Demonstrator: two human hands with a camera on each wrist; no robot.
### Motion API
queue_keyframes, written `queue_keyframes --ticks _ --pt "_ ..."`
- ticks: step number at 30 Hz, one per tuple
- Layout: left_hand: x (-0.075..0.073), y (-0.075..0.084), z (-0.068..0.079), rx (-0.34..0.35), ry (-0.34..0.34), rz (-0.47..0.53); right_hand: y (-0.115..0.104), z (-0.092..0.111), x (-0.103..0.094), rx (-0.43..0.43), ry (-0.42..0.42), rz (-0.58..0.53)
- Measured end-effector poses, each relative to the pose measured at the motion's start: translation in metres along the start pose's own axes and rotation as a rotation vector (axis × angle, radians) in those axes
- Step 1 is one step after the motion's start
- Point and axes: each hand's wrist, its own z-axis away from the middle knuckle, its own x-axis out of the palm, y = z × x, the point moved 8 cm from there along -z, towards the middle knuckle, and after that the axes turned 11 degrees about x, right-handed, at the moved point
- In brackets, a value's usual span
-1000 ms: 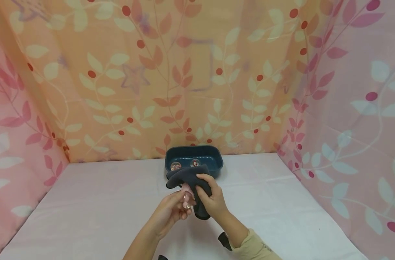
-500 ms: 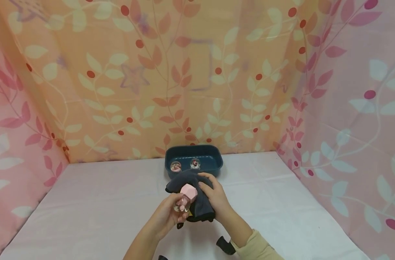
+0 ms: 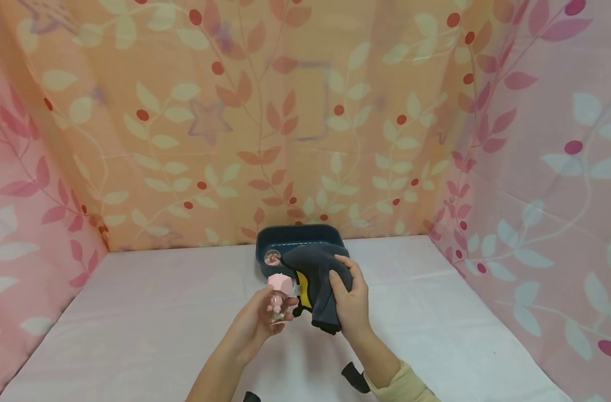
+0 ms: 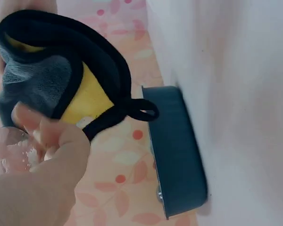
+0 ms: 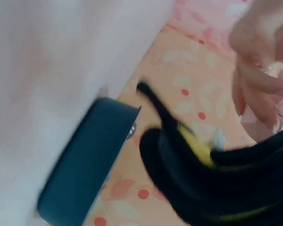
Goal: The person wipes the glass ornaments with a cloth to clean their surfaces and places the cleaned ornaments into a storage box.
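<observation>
My left hand (image 3: 255, 324) holds a small snow globe (image 3: 280, 285), its faceted pink base up and its clear ball with a pink figure down. The right hand (image 3: 354, 298) grips a folded cleaning cloth (image 3: 322, 287), dark grey outside and yellow inside with black trim. Beside the globe, the cloth hangs with a yellow fold showing. In the left wrist view, a black hanging loop (image 4: 144, 110) sticks out from the cloth (image 4: 37, 77). The globe's clear ball (image 4: 9, 150) shows partly behind my left fingers there.
A dark blue rectangular bin (image 3: 261, 237) stands at the back of the white table (image 3: 159, 324), against the floral curtain (image 3: 305, 111). Another snow globe (image 3: 272, 257) sits in its left part; the cloth covers the bin's front right. Black pieces (image 3: 355, 378) show near my wrists.
The snow globe has turned base up and come away to the left of the cloth. My right hand has moved the cloth right and up, hiding the second globe in the bin.
</observation>
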Motion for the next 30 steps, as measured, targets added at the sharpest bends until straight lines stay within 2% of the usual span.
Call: queue_keyframes --ticks 6,10,13,16,20,23,26,28,30 --pt "0.006 0.005 0.001 0.018 0.004 0.071 -0.027 0.022 0.012 -0.494 0.025 0.198" --pt "0.011 0.007 0.001 0.039 0.003 0.114 -0.036 0.040 0.031 -0.816 -0.027 0.346" --pt "0.016 0.007 0.002 0.058 -0.025 0.107 -0.036 0.048 0.046 -0.969 -0.095 0.463" --pt "0.020 0.007 0.003 0.077 -0.038 0.064 -0.033 0.050 0.053 -1.048 -0.130 0.526" --pt "0.021 0.006 0.003 0.091 -0.018 0.015 -0.028 0.044 0.053 -1.023 -0.122 0.494" --pt "0.020 0.005 0.002 0.084 0.011 0.007 -0.024 0.036 0.050 -0.916 -0.107 0.430" --pt "0.015 0.004 0.003 0.070 0.037 -0.017 -0.021 0.027 0.048 -0.761 -0.108 0.352" --pt "0.013 0.003 0.003 0.060 0.042 -0.025 -0.015 0.020 0.047 -0.607 -0.129 0.306" --pt "0.012 0.003 0.004 0.047 0.042 -0.032 -0.008 0.012 0.046 -0.418 -0.172 0.238"
